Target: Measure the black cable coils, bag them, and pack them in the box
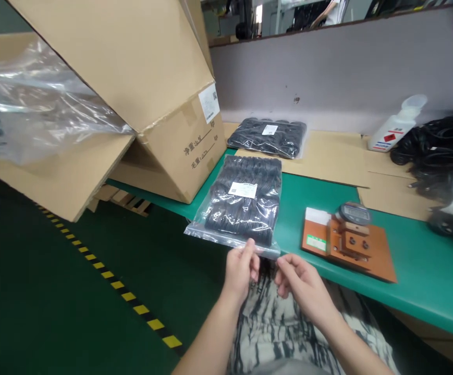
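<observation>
A clear zip-lock bag (245, 208) full of bundled black cables lies on the green table, its zip edge hanging over the near side. A white label is stuck on its top face. My left hand (242, 265) pinches that zip edge near its middle, thumb on top. At the right corner of the same edge, my right hand (296, 281) has thumb and forefinger closed on the plastic, the other fingers curled under. Behind it, a second bag of black cables (267, 136) lies flat on cardboard.
A large open carton (179, 146) lined with clear plastic stands at left. A dial gauge on an orange base (347, 242) sits to the right. Farther back are a white bottle (396, 125) and a heap of loose black cables (441, 138). A pale wall (328, 78) bounds the table (417, 265).
</observation>
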Action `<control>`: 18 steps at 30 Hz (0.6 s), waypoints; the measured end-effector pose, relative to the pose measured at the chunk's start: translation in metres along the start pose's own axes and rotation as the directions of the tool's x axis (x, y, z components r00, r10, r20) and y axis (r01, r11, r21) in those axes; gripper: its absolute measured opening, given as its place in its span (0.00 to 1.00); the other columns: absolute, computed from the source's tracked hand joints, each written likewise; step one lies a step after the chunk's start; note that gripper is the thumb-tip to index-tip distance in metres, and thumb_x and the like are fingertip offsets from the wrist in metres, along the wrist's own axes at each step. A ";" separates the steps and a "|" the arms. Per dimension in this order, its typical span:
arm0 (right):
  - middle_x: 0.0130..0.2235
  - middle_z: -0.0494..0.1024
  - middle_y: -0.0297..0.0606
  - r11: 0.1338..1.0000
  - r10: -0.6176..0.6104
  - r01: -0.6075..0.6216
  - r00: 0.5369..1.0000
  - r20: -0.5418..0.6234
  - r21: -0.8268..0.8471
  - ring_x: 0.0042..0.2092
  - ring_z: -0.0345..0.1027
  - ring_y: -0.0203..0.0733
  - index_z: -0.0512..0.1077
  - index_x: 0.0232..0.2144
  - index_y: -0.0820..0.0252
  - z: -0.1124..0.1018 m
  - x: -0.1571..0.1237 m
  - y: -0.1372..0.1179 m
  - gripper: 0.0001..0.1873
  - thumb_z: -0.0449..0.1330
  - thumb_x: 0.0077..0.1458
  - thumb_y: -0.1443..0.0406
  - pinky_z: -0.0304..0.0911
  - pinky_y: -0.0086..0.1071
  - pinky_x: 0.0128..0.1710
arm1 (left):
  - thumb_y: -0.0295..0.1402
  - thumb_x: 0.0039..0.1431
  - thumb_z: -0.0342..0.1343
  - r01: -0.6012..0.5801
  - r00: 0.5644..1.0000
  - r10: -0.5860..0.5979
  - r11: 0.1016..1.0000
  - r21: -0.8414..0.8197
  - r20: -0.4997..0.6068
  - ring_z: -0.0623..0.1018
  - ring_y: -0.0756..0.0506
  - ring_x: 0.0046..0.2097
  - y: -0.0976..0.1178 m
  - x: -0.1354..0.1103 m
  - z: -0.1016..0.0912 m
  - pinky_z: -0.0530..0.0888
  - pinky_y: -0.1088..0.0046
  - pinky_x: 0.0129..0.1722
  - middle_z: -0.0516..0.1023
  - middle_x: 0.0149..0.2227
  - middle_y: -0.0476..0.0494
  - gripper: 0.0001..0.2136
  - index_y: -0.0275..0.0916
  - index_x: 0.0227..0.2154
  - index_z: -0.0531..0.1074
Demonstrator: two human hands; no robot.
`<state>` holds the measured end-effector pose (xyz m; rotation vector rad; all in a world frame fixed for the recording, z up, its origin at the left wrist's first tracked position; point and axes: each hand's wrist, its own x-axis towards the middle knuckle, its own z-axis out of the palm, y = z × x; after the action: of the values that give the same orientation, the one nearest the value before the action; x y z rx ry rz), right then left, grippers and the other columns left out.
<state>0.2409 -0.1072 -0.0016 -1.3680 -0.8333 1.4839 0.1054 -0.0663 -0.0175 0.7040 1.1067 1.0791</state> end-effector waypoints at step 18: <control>0.18 0.72 0.31 0.956 0.111 -0.106 0.994 -0.004 0.272 0.15 0.61 0.29 0.70 0.23 0.62 0.020 0.011 -0.001 0.22 0.69 0.46 0.50 0.57 0.21 0.15 | 0.53 0.52 0.59 -0.204 0.945 0.151 0.966 -0.161 -0.291 0.59 0.58 0.13 0.023 0.021 -0.051 0.56 0.83 0.13 0.61 0.14 0.58 0.23 0.38 0.20 0.61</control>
<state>0.2221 -0.0948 -0.0017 -1.2348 -0.5252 1.6020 0.0510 -0.0413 -0.0211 0.5182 1.1726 1.4520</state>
